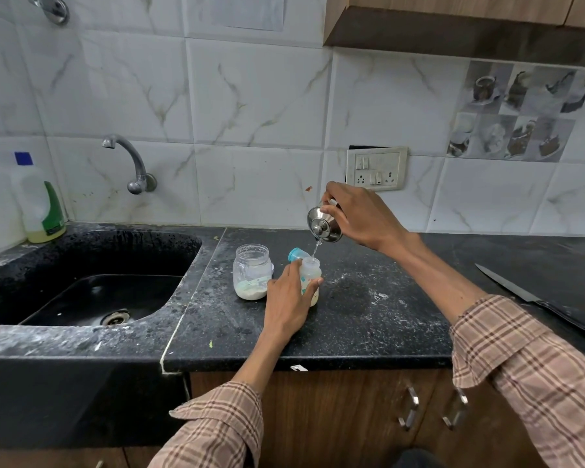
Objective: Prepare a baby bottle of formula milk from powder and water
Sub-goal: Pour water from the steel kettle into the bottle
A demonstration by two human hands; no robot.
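A small clear baby bottle [312,274] stands uncapped on the black counter [368,319], with pale powder at its bottom. My left hand [289,300] grips its side. Above it my right hand [358,216] holds a tilted steel jug [324,224] with a knobbed lid. A thin stream of water [315,248] falls from the jug into the bottle's mouth. Left of the bottle stands an open clear jar [252,271] with white powder and a scoop inside. The bottle's teal cap [297,255] lies just behind the bottle.
A black sink [92,292] with a wall tap [132,163] fills the left. A dish soap bottle [39,201] stands at the sink's back left corner. A long knife [537,300] lies on the counter at the right. A wall socket [376,168] sits behind my right hand.
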